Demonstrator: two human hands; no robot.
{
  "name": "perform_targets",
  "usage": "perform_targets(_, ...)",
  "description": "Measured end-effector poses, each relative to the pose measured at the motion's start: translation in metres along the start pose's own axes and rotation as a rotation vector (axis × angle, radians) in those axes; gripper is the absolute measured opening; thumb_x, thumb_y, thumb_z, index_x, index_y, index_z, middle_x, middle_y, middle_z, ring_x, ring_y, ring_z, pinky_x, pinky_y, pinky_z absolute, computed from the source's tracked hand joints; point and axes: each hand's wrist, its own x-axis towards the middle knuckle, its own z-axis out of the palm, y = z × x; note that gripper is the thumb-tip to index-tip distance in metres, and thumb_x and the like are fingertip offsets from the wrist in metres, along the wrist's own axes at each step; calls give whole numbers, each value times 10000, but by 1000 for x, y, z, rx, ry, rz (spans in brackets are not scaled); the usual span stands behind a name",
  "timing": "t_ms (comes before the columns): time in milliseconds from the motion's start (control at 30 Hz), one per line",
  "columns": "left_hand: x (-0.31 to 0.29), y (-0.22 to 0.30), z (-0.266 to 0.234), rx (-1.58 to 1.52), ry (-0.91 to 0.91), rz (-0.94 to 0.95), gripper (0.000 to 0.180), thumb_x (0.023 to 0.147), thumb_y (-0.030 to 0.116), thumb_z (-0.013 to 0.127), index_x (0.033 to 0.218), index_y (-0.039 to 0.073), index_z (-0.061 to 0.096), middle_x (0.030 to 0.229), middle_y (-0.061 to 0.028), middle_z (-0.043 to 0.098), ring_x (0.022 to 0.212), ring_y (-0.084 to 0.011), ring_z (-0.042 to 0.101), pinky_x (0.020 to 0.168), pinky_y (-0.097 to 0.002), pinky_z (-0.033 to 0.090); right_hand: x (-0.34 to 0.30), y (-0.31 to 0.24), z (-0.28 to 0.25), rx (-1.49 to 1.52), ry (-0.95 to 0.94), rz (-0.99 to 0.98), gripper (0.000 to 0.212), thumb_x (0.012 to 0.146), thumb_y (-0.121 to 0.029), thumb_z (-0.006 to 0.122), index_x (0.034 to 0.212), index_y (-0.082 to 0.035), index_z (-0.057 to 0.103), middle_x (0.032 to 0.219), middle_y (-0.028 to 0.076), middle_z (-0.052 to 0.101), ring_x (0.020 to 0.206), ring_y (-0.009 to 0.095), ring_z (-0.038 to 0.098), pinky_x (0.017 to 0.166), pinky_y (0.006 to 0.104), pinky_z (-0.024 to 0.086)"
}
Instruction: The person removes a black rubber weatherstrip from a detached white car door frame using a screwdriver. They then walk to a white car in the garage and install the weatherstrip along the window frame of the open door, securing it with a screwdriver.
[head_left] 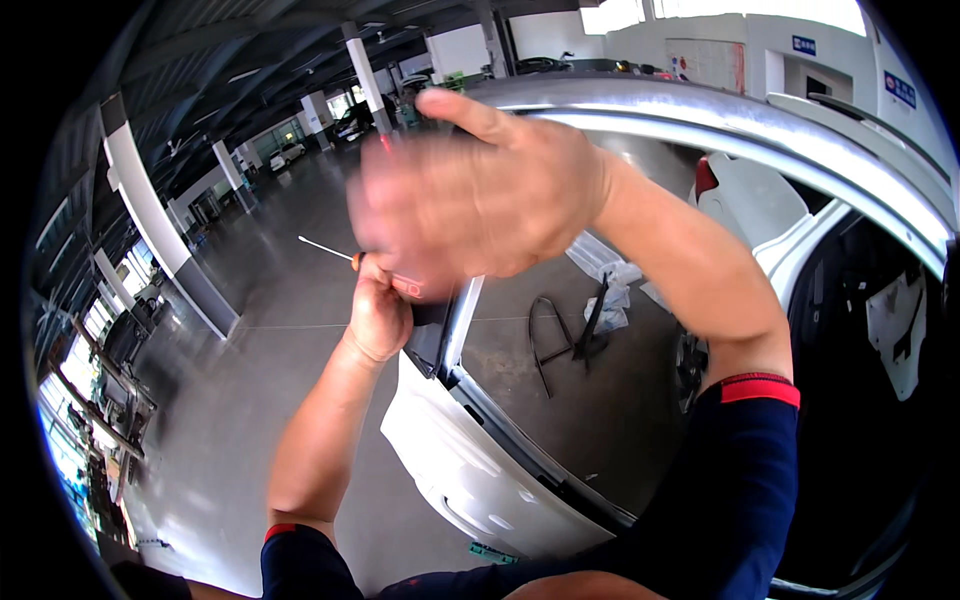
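Observation:
My left hand (380,315) is closed around a screwdriver (330,248), whose thin metal shaft points left from an orange-red handle. Most of that handle is hidden by my fingers and by my right hand (490,200). The right hand, smeared by motion, is held flat in front of and above the left, its thumb stretched out; I see nothing in it. Both hands are at the front upper corner of a white car door (460,460). A black triangular trim piece (428,342) sits at that corner, just below my left hand.
Inside the door frame's outline, black rubber strips (545,340) and clear plastic wrapping (612,300) lie on the grey floor. The white car body's roof edge (720,105) curves overhead at right. A pillar (160,200) stands left, and a workbench area lines the left wall.

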Motion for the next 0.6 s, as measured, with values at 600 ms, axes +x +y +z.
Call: perform_targets(600, 9, 15, -24, -24, -336, -266, 492, 909, 364, 504, 1181, -36, 598, 1174, -138, 647, 1047, -240, 602, 935, -356, 458, 33, -44, 14, 157, 151, 1, 258, 890, -147, 575, 1135, -66, 588, 1251, 86, 601, 1196, 232, 574, 1052, 475, 471)
